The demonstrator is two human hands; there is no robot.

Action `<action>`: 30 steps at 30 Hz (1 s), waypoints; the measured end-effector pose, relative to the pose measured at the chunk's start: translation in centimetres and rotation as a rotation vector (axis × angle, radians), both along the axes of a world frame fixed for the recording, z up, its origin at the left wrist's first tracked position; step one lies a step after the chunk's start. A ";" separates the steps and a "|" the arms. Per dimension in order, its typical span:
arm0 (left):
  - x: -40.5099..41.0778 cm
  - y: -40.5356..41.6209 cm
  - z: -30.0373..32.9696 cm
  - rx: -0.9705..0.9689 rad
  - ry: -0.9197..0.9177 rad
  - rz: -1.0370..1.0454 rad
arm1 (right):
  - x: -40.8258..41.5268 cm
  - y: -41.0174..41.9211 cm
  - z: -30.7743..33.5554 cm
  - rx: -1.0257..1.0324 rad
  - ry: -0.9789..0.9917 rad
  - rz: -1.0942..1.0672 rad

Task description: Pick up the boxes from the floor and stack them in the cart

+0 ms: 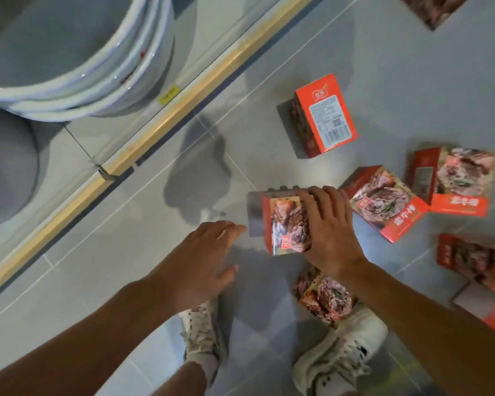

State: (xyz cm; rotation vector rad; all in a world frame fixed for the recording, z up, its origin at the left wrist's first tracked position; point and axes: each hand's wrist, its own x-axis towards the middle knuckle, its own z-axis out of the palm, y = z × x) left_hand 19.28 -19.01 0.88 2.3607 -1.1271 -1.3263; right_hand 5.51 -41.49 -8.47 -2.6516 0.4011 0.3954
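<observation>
Several red boxes printed with a meat picture lie scattered on the grey tiled floor. My right hand [330,230] is closed over the top of one box [285,224] standing in front of me. My left hand [203,258] hovers open just to the left of that box, fingers spread, touching nothing. Another box [323,115] stands farther away showing its label side. Two boxes [383,201] [455,181] lie flat to the right. One more box [323,298] lies between my shoes under my right wrist. No cart is in view.
A shelf edge with a wooden rail [155,127] runs diagonally on the left, holding stacked white basins [77,81]. More red boxes lie at the right edge [477,261] and top right [435,10]. My white shoes [340,347] stand on the floor below.
</observation>
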 end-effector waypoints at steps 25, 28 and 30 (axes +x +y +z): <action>-16.3 -19.9 -8.6 -0.158 -0.321 -1.525 | -32.0 -7.5 6.5 -0.092 -0.015 -0.880; -18.1 -20.2 -11.9 -0.190 -0.492 -1.733 | -32.8 -5.8 4.5 -0.033 0.010 -0.946; -18.9 -19.6 -14.1 -0.203 -0.524 -1.837 | -32.9 -4.9 3.5 -0.030 0.029 -0.956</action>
